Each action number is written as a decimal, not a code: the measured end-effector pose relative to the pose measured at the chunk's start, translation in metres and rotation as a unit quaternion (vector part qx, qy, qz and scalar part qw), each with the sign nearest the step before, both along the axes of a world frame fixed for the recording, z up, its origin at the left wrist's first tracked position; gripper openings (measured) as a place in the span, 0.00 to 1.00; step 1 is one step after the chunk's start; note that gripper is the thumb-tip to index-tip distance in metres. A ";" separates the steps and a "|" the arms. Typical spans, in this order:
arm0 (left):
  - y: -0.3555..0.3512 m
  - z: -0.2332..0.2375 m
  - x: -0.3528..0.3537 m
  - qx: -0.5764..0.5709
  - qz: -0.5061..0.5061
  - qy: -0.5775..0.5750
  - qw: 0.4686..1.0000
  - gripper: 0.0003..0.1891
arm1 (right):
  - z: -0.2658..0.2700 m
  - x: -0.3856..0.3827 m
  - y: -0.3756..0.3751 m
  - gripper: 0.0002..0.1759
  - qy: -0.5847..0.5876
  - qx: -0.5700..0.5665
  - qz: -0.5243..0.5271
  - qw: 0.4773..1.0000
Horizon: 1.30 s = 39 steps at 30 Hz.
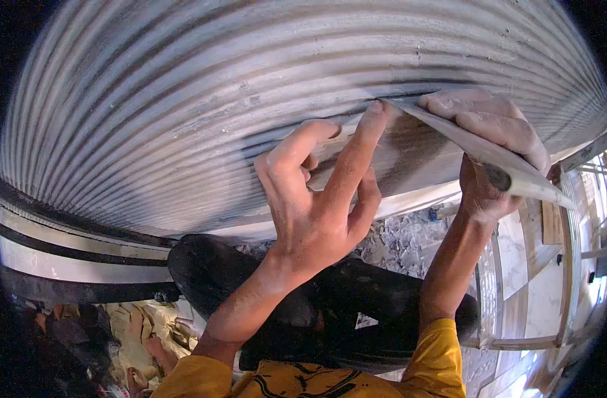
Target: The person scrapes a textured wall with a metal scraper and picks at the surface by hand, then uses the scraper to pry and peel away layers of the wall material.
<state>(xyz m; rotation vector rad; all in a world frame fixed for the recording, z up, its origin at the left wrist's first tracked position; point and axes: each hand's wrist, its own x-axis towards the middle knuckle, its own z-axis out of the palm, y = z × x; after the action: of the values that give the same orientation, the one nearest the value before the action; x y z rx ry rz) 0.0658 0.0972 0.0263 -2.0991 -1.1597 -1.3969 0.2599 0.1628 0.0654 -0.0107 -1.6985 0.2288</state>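
A large grey ribbed panel [250,99] fills the upper view, its grooves curving across it. My right hand [502,132], dusty with pale powder, grips a thin, flat, pale strip [476,142] whose far tip touches the grooves near the middle. A rounded end of something [498,177] shows under the strip, too unclear to name. My left hand [323,192] is beside the strip's tip with its fingers apart and bent; the index fingertip rests at or very near that tip. Nothing shows held in the left hand.
Below the panel are my dark-clad legs [277,305] and a floor littered with grey flakes [403,242]. A metal frame [569,265] stands at right. At lower left, another person's hand [159,351] shows beside crumpled tan material [128,331].
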 end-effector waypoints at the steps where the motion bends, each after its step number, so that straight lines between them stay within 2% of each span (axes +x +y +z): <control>1: -0.001 -0.001 0.000 -0.011 0.009 -0.014 1.000 0.36 | 0.004 0.005 -0.003 0.17 0.000 0.001 0.001 1.000; 3: -0.003 -0.001 0.001 -0.022 0.020 -0.029 0.999 0.36 | 0.011 0.020 -0.012 0.17 -0.088 -0.065 -0.050 0.993; 4: -0.004 -0.001 0.001 -0.036 0.041 -0.017 0.998 0.30 | 0.004 0.016 -0.011 0.17 -0.089 -0.065 -0.048 0.993; 5: -0.005 -0.001 0.001 -0.052 0.063 -0.005 0.997 0.24 | -0.009 0.008 -0.008 0.17 0.026 -0.096 -0.083 0.992; 6: -0.006 0.000 0.002 -0.053 0.065 -0.006 0.996 0.24 | -0.015 0.001 -0.009 0.18 0.140 -0.126 -0.117 0.975; 7: -0.007 0.002 0.002 -0.060 0.072 -0.003 0.996 0.26 | -0.006 0.000 -0.019 0.23 0.121 -0.202 -0.062 0.970; 9: -0.005 0.002 0.002 -0.068 0.080 0.001 0.994 0.27 | -0.004 0.000 -0.020 0.26 0.118 -0.211 -0.069 0.968; 11: -0.001 -0.003 0.000 -0.017 0.056 -0.003 0.998 0.29 | -0.005 0.006 -0.020 0.32 0.084 -0.224 -0.091 0.967; 12: -0.002 -0.004 -0.001 -0.016 0.057 -0.001 0.998 0.29 | -0.009 0.009 -0.017 0.32 0.085 -0.224 -0.089 0.967; 14: -0.003 -0.005 -0.006 -0.030 0.082 0.071 0.994 0.28 | -0.016 0.012 -0.013 0.30 0.159 -0.245 -0.030 0.956; 15: 0.000 -0.009 -0.005 -0.029 0.083 0.072 0.993 0.28 | -0.017 0.010 -0.014 0.23 0.163 -0.232 -0.021 0.959; 16: 0.006 -0.014 -0.004 -0.001 0.062 0.019 0.998 0.32 | -0.018 0.011 -0.013 0.23 0.164 -0.232 -0.020 0.959; 17: 0.009 -0.017 -0.004 0.028 0.041 -0.033 0.998 0.36 | -0.019 0.015 -0.011 0.19 0.119 -0.186 -0.052 0.974; 19: 0.011 -0.018 -0.003 0.041 0.042 -0.035 0.998 0.35 | -0.019 0.018 -0.007 0.12 0.025 -0.092 -0.114 0.989; 20: 0.012 -0.018 -0.003 0.052 0.043 -0.037 0.997 0.35 | -0.017 0.016 -0.005 0.12 0.025 -0.092 -0.113 0.989; 22: 0.009 -0.016 -0.002 0.047 0.041 -0.037 0.997 0.35 | -0.004 0.010 0.000 0.16 -0.018 -0.039 -0.022 0.999; 23: 0.009 -0.015 -0.002 0.041 0.037 -0.038 0.998 0.35 | -0.010 0.012 0.007 0.20 -0.018 -0.020 -0.014 1.000; 26: 0.011 -0.021 -0.001 0.028 0.054 -0.045 0.997 0.33 | -0.005 0.000 -0.003 0.24 -0.023 -0.002 -0.013 1.000; 27: 0.013 -0.022 -0.001 0.029 0.055 -0.046 0.997 0.33 | -0.007 -0.004 -0.003 0.24 0.012 -0.011 0.010 1.000; 34: 0.018 -0.025 -0.001 0.058 0.046 -0.065 0.995 0.31 | -0.019 -0.005 0.008 0.17 0.029 0.034 -0.089 0.995; 35: 0.018 -0.028 -0.001 0.060 0.038 -0.066 0.995 0.31 | -0.001 0.002 -0.003 0.16 -0.044 -0.022 -0.071 0.996; 36: 0.018 -0.026 0.000 0.060 0.038 -0.066 0.995 0.31 | -0.002 0.000 -0.004 0.16 -0.044 -0.022 -0.071 0.996; 39: 0.015 -0.019 0.001 0.060 0.030 -0.061 0.996 0.31 | -0.010 -0.006 -0.006 0.17 0.049 -0.074 -0.071 0.994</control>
<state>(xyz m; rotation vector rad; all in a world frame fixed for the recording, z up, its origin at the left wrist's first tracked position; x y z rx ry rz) 0.0667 0.1121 0.0069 -1.9054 -1.1457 -1.5440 0.2543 0.1570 0.0549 -0.2259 -1.5732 0.2450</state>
